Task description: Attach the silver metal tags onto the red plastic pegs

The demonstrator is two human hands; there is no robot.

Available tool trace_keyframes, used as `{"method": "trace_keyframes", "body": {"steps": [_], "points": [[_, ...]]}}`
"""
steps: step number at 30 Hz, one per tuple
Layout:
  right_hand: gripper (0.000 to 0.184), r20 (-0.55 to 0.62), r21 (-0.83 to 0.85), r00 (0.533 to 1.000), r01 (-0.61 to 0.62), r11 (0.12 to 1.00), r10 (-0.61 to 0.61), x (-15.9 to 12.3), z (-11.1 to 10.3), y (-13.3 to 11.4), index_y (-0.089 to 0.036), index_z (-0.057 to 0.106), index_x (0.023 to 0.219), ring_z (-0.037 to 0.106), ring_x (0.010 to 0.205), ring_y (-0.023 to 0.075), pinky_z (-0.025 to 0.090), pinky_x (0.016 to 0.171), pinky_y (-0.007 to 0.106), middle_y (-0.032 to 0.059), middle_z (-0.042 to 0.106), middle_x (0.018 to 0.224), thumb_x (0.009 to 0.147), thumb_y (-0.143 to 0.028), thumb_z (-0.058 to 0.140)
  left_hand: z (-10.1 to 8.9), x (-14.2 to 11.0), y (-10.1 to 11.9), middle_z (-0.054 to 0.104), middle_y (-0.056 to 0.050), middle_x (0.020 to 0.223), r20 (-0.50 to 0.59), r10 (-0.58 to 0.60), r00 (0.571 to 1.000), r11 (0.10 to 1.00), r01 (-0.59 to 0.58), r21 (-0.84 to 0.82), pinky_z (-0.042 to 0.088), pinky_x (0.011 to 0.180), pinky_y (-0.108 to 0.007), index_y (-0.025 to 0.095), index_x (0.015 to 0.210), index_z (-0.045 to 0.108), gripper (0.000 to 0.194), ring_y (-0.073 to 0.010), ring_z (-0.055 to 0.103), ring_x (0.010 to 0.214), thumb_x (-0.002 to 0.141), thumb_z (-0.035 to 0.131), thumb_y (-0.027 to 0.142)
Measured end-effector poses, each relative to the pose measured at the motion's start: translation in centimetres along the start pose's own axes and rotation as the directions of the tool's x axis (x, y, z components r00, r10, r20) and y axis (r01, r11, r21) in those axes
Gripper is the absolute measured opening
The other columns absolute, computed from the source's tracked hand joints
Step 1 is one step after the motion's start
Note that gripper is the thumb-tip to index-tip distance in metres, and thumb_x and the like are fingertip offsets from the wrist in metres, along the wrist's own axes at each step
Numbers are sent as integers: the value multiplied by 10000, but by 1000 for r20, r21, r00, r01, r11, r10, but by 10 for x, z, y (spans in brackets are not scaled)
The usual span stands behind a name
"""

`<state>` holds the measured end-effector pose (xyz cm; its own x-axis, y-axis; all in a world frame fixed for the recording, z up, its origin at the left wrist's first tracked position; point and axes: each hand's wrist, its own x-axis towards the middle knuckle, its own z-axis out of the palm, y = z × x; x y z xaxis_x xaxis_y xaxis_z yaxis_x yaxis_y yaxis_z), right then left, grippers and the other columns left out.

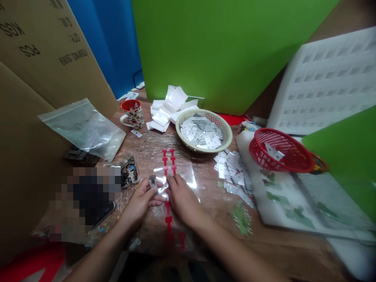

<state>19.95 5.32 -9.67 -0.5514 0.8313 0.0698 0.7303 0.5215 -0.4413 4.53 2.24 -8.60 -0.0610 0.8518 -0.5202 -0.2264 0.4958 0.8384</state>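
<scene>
My left hand (147, 196) is closed on a small flat metal plate (153, 181), pinched between thumb and fingers. Close beside it, my right hand (179, 194) has its fingers bent down at the clear plastic film; whatever they hold is hidden. Red T-shaped tabs (168, 221) run in rows along the film, above and below both hands. The clear film (188, 168) lies on the wooden table and reflects the light.
A cream basket (230, 137) full of metal plates stands at the back, loose plates (232, 172) beside it. To the right is a red basket (299, 156) on white foam (246, 147). A mug (136, 117), a zip bag (88, 127) and a small-parts container (129, 172) stand left. Green pieces (241, 219) lie right.
</scene>
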Motion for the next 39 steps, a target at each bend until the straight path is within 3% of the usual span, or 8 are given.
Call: {"method": "trace_keyframes", "body": {"steps": [8, 13, 16, 19, 23, 25, 31, 39], "points": [[98, -46, -225, 982, 170, 959, -185, -10, 6, -1, -148, 601, 892, 529, 813, 230, 481, 713, 342, 93, 599, 892, 884, -82, 527, -1, 1, -2, 637, -92, 1103, -3, 2, 1000, 1000, -2, 17, 531, 605, -230, 166, 980, 528, 332, -145, 700, 702, 749, 648, 372], [128, -89, -225, 975, 180, 958, -204, -10, 13, 3, -132, 578, 940, 529, 841, 238, 487, 759, 363, 111, 584, 913, 892, -67, 479, -1, 2, -2, 624, -92, 1134, 0, -5, 1000, 1000, 5, 19, 525, 592, -221, 172, 963, 517, 337, -139, 698, 694, 739, 649, 386], [129, -141, -82, 975, 160, 984, -171, -12, 18, 7, -142, 552, 961, 538, 859, 225, 489, 776, 362, 109, 580, 953, 911, -83, 448, 0, 2, -1, 613, -98, 1160, -2, 0, 1000, 1000, 0, 15, 523, 591, -224, 173, 960, 515, 362, -137, 697, 687, 721, 662, 401], [153, -226, 216, 970, 138, 967, -88, -15, 15, 10, -171, 534, 962, 559, 862, 196, 495, 778, 339, 89, 587, 949, 939, -116, 392, 0, 3, 0, 619, -97, 1146, -7, 7, 1000, 1000, -7, 9, 519, 589, -226, 173, 954, 520, 381, -132, 693, 669, 702, 681, 410], [114, -336, 563, 928, 61, 824, 161, -18, -12, 9, -189, 547, 950, 596, 809, 161, 504, 740, 296, 51, 616, 877, 933, -160, 438, 1, -2, 0, 675, -73, 970, -10, 50, 999, 999, -50, 17, 508, 584, -232, 163, 906, 524, 316, -130, 676, 638, 734, 675, 380], [44, -340, 658, 915, 65, 750, 218, -18, -29, 5, -192, 571, 906, 614, 818, 161, 508, 745, 298, 48, 642, 882, 899, -189, 528, 5, -8, 1, 687, -54, 819, 37, 80, 996, 997, -81, 16, 489, 559, -225, 156, 877, 525, 262, -130, 656, 605, 768, 650, 358], [33, -173, 781, 958, -8, 624, 228, -16, -51, -6, -187, 623, 802, 631, 680, 137, 514, 619, 248, 16, 671, 758, 814, -208, 645, 23, -27, 12, 690, -50, 722, 186, 78, 979, 997, -78, -4, 466, 536, -222, 137, 906, 560, 197, -126, 622, 574, 794, 619, 288], [51, -162, 680, 978, 13, 733, 133, -17, -49, -4, -185, 636, 855, 613, 685, 127, 500, 629, 234, 17, 663, 785, 839, -171, 590, 29, -33, 16, 682, -33, 709, 174, 69, 982, 997, -75, 33, 466, 533, -223, 139, 854, 583, 145, -122, 616, 564, 761, 614, 246]]}}
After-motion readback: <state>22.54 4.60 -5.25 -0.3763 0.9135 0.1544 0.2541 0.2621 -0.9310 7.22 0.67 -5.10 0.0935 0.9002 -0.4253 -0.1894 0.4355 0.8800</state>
